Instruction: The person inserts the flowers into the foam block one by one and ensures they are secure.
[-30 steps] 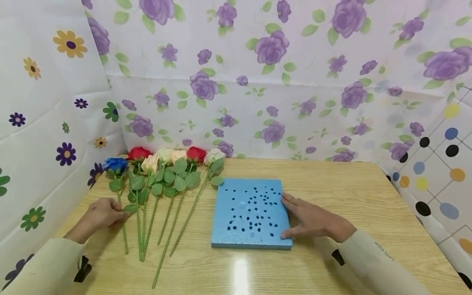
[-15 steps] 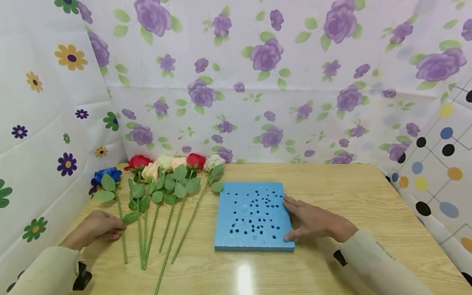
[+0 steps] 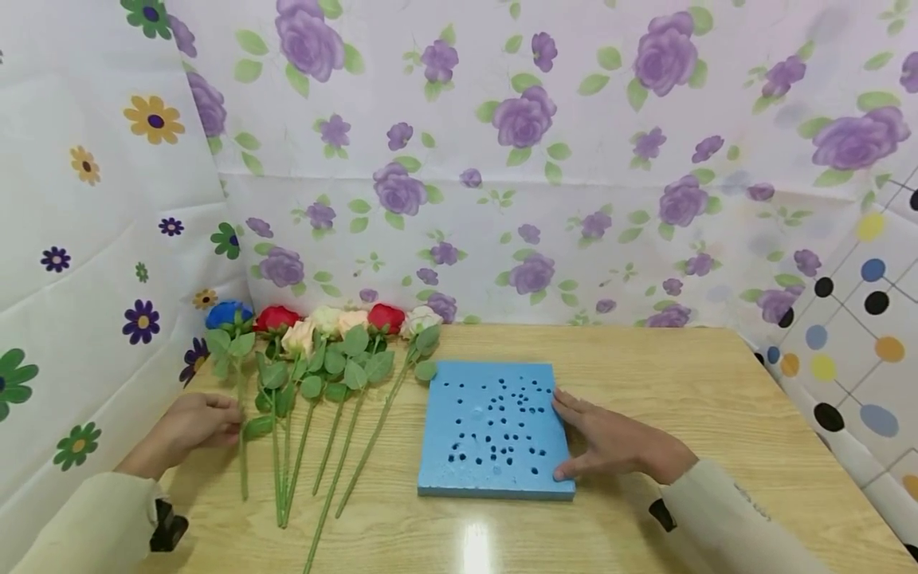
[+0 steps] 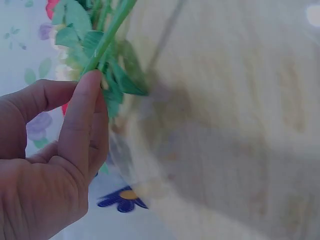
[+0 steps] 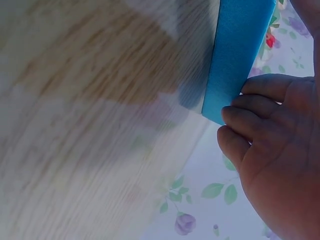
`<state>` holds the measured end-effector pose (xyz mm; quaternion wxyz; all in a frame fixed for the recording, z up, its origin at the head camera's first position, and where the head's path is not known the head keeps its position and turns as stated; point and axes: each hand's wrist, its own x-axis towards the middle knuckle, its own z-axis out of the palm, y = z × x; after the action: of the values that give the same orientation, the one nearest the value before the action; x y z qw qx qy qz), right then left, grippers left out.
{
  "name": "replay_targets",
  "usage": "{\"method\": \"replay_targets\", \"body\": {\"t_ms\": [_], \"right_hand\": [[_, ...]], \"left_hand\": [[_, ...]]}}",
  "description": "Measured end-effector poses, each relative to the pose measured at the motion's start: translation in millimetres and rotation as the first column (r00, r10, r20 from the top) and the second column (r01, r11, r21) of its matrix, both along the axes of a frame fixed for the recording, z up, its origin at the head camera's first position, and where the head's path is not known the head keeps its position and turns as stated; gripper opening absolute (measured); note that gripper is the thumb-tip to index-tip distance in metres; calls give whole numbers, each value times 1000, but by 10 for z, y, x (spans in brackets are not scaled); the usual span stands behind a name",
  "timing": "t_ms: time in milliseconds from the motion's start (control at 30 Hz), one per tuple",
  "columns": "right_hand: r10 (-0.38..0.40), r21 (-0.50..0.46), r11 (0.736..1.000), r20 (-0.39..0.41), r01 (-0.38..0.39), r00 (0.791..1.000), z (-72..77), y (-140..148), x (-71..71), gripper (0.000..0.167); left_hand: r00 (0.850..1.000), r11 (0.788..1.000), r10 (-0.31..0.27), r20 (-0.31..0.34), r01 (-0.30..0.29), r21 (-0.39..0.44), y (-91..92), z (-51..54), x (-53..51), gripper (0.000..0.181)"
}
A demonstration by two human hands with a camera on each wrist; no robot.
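Note:
My left hand pinches the green stem of a blue artificial rose at the left of the table. In the left wrist view, thumb and fingertips meet on the stem, and a thin shadow falls on the wood apart from it. The rose head points away, toward the back wall. A blue foam block, dotted with many small holes, lies flat near the table's middle. Against its right side rests my right hand, fingers extended and thumb spread. The right wrist view shows those fingertips on the block's side.
Several more roses, red, peach and white, lie in a row between the left hand and the block, stems toward me. Floral cloth hangs behind the wooden table, with patterned cloth on both sides.
The blue rose's head has swung out to the left, then back up and rightward, held by my left hand throughout. My right hand stays at the block. The head view has tilted slightly.

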<state>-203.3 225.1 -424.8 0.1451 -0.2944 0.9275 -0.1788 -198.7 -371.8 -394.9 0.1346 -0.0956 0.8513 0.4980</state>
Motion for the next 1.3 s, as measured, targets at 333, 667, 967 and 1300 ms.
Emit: {"method": "replay_targets", "body": {"t_ms": [333,667,967,1300], "right_hand": [[-1,11,1000,6,1,1000,46,-4,20,119],[-10,10,1000,31,10,999,18,-24,33,119],[-18,16,1000,19,17,1000,27,-42,33,118],[-19,2,1000,2,19,1000,37,-49,7,119]], "left_hand": [[991,997,-72,-112,70,-14,383,283,-152,40],[980,996,-94,-173,92,-22,816,481,-249,44],[966,993,-105,-237,113,21,1100,582,-306,36],[948,981,-114,-299,155,118,1306,639,-359,40]]}}
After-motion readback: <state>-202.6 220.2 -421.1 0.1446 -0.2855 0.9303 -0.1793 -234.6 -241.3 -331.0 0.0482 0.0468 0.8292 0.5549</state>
